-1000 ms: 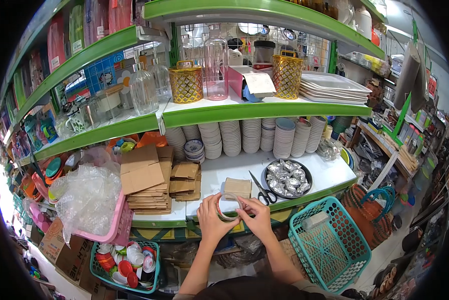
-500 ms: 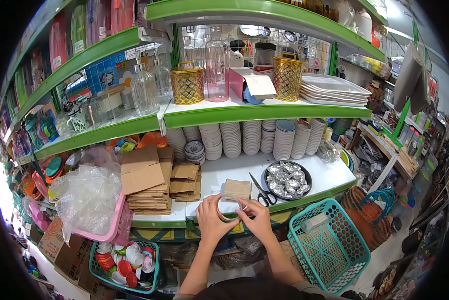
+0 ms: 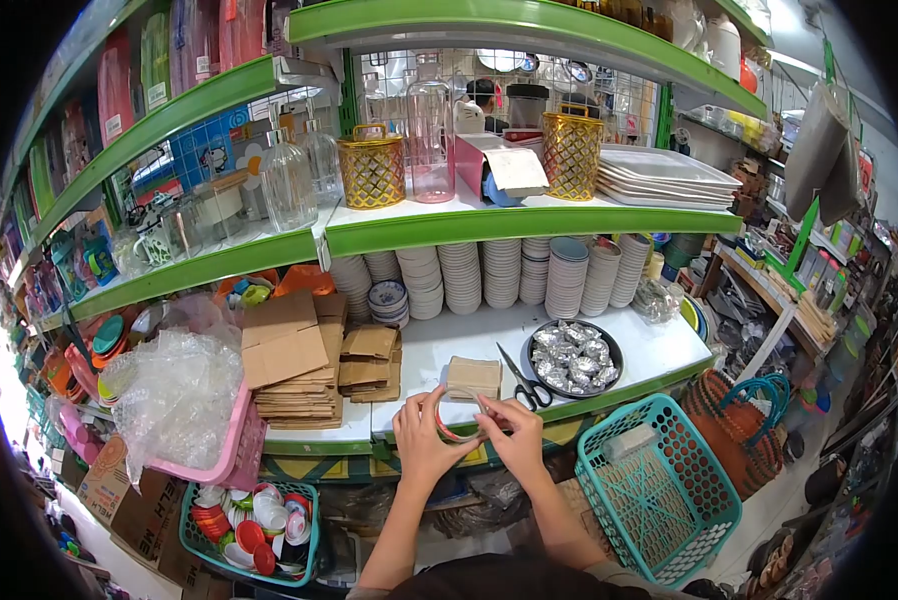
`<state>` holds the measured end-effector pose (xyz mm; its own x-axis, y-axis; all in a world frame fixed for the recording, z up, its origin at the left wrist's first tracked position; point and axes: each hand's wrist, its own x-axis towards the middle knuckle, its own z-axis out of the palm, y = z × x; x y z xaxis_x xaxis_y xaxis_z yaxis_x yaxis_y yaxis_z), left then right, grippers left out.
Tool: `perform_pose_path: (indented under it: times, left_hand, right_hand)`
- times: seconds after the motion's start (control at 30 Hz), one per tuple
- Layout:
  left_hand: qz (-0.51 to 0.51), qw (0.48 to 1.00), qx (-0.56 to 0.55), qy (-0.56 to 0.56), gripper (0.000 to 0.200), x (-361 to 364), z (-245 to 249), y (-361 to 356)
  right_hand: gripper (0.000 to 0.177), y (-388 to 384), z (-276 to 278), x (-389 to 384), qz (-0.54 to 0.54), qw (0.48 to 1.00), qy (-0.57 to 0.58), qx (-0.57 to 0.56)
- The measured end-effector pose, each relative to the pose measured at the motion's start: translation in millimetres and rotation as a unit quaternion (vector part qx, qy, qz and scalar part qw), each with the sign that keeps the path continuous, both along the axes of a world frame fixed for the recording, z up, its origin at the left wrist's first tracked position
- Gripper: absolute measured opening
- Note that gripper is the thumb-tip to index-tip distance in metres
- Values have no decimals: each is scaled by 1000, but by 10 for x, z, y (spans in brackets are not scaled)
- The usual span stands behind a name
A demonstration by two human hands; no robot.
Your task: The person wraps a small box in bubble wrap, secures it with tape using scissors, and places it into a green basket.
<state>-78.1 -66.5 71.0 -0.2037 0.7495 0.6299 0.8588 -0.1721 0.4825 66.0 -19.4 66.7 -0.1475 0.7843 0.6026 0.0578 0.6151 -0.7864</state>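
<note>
Head view: the tape roll [image 3: 456,418] stays at the white shelf's [image 3: 439,350] front edge, the left hand [image 3: 421,442] with its grip clamped round it, while the right hand [image 3: 517,440] has shifted slightly, its grip now pinched on the rim, picking at the tape.

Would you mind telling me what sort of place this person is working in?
Most likely a housewares shop: green shelves carry stacked white bowls, piled trays and glass bottles.
</note>
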Motion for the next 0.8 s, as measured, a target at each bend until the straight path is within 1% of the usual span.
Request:
perform_pose_path:
  times: [0.1,0.17,0.2,0.27,0.4,0.47,0.6,0.67,0.8]
  left_hand:
    - [19,999,30,-1,88,2,-35,26]
    - [11,999,37,9,88,2,-35,32]
    - [11,999,37,9,88,7,-26,24]
    - [10,1000,4,-4,89,4,-2,-1]
    - [17,1000,7,-1,89,-1,-6,3]
    - [-6,1000,11,6,89,5,21,-7]
    - [3,1000,6,15,90,5,10,-16]
    - [-5,1000,30,-3,91,-10,-40,10]
    - [-3,1000,17,-21,91,14,-6,-41]
  right_hand:
    - [37,-42,98,16,23,1000,-17,-4]
    - [36,-53,107,10,25,999,-27,-37]
    - [36,-48,81,5,25,999,-28,-37]
    - [35,-25,6,-17,12,999,5,-29]
    - [34,-46,75,-4,22,999,2,-24]
    - [34,-40,56,7,14,1000,-12,-25]
    - [34,-48,81,6,-11,1000,2,-4]
    - [38,-62,127,29,43,999,-9,-16]
    - [37,-38,68,40,32,998,-26,-37]
